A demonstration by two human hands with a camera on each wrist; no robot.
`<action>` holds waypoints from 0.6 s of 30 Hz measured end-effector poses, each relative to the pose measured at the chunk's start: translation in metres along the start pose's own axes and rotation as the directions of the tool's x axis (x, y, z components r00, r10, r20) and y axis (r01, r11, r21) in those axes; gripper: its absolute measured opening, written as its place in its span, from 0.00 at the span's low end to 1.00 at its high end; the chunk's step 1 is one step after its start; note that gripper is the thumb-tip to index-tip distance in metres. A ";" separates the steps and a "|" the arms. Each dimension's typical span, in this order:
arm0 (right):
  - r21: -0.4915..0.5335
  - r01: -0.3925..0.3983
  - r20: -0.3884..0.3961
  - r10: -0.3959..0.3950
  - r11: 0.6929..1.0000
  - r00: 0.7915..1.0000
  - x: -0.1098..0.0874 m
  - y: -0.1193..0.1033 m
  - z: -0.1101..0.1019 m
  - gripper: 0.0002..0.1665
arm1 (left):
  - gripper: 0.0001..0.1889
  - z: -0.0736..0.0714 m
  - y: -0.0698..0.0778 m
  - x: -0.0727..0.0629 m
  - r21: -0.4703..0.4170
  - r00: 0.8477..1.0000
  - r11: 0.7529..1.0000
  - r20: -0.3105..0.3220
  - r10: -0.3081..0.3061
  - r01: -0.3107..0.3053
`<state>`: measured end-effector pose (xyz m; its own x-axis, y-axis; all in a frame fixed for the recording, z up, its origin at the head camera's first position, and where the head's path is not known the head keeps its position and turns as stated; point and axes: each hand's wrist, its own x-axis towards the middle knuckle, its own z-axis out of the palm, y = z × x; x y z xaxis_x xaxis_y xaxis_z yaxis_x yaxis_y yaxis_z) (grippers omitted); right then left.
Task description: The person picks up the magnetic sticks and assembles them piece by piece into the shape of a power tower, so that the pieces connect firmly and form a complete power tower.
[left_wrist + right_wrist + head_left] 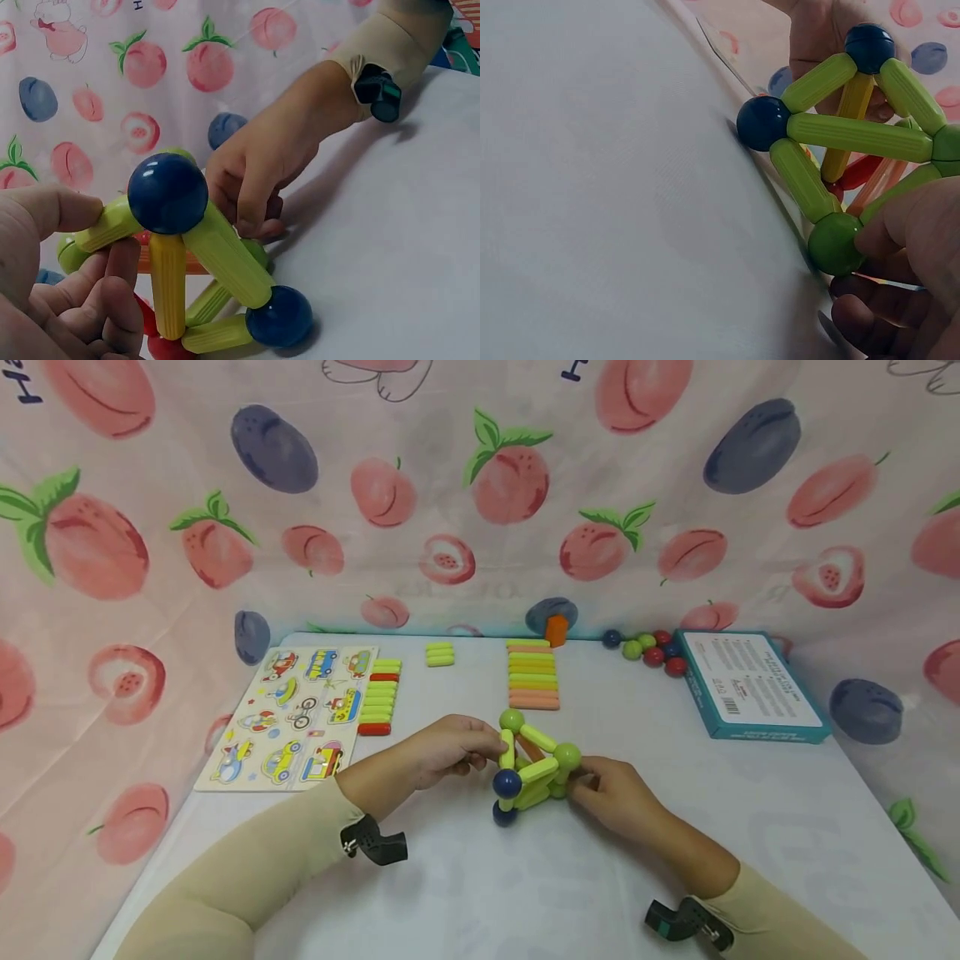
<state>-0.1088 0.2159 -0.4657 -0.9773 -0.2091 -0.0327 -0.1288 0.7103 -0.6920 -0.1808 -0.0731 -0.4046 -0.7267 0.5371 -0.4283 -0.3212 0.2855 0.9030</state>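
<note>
A frame of magnetic rods and balls [538,770] sits between both hands over the white table. Its rods are mostly lime green, with a yellow rod [168,285] and an orange one inside. Dark blue balls [168,193] and green balls join the corners, and a red ball shows low down in the left wrist view. My left hand [442,752] pinches a lime rod [112,223] between thumb and fingers on the left side. On the right, my right hand [618,793] holds a green ball [836,244] at a corner with thumb and fingertips.
A picture puzzle board [288,714] lies at left beside a column of green and red rods [380,697]. Behind the frame are more rods [533,672], three short green ones [439,654] and an orange block [557,631]. Loose balls [653,656] lie near a teal box [753,685].
</note>
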 end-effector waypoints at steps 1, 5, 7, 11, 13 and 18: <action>0.000 0.002 -0.001 -0.002 1.000 1.000 0.000 0.000 0.000 0.20 | 0.09 0.000 0.000 0.000 0.002 1.000 1.000 0.001 0.002 -0.002; 0.006 0.000 0.001 0.000 1.000 1.000 0.000 0.000 -0.001 0.20 | 0.12 0.001 0.000 0.001 0.019 1.000 1.000 -0.020 -0.009 0.010; 0.007 0.000 0.002 0.000 1.000 1.000 0.000 0.000 -0.001 0.20 | 0.15 0.001 0.000 0.003 0.032 0.998 0.999 -0.063 -0.021 0.023; 0.006 -0.005 0.003 0.005 1.000 1.000 0.000 0.001 -0.001 0.20 | 0.21 0.001 -0.002 0.010 0.106 0.988 0.994 -0.148 0.054 -0.038; 0.009 -0.008 0.002 0.008 1.000 1.000 0.000 0.001 -0.002 0.20 | 0.21 0.000 -0.004 0.014 0.132 0.980 0.985 -0.149 0.129 -0.110; 0.017 0.007 0.002 -0.007 1.000 1.000 -0.001 0.000 -0.001 0.20 | 0.20 -0.003 -0.010 0.016 0.139 0.963 0.960 -0.085 0.256 -0.243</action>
<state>-0.1083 0.2168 -0.4655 -0.9761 -0.2152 -0.0291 -0.1327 0.6973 -0.7044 -0.1909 -0.0699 -0.4205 -0.8337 0.5226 -0.1784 -0.0473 0.2543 0.9660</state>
